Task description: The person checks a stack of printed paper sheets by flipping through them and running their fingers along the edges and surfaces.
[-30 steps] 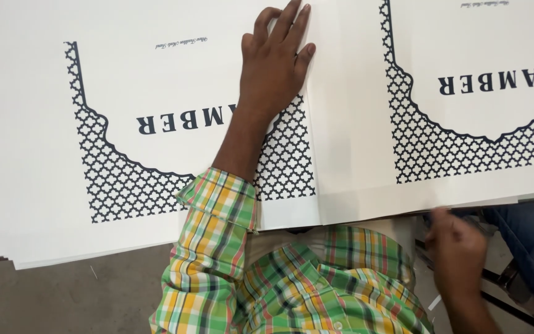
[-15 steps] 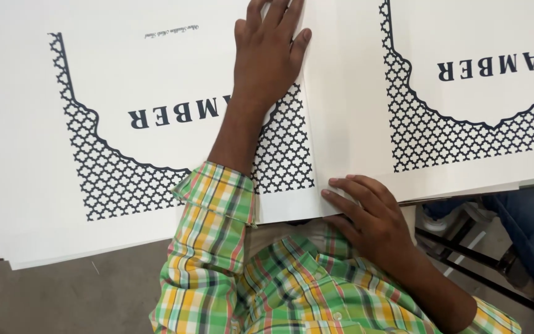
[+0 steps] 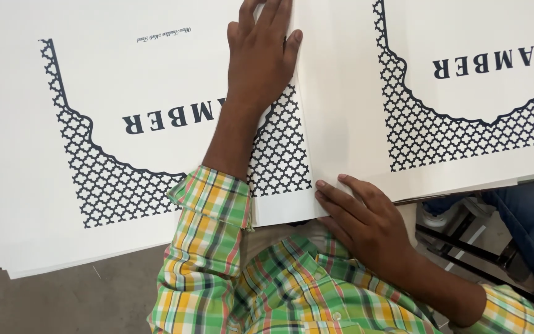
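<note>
Two hands press a printed white sheet flat along its fold.

The left hand (image 3: 261, 59), at top centre of the frame, lies open and flat, palm down on the sheet (image 3: 156, 80), gripping nothing; the right hand (image 3: 366, 222), at lower centre, rests its spread fingers on the sheet's near edge beside the crease (image 3: 304, 124), also holding nothing. The sheet fills the upper two thirds of the frame, overhanging a grey floor (image 3: 63, 303) at lower left. To do this well, I judge the palm should stay firmly planted while the lower fingers keep the edges aligned, so the panel does not skew. The stock looks like stiff, smooth, matt white card, printed with dark lettering and a scalloped lattice border (image 3: 118, 179); the checked sleeves (image 3: 211, 210) are soft woven cloth.
</note>
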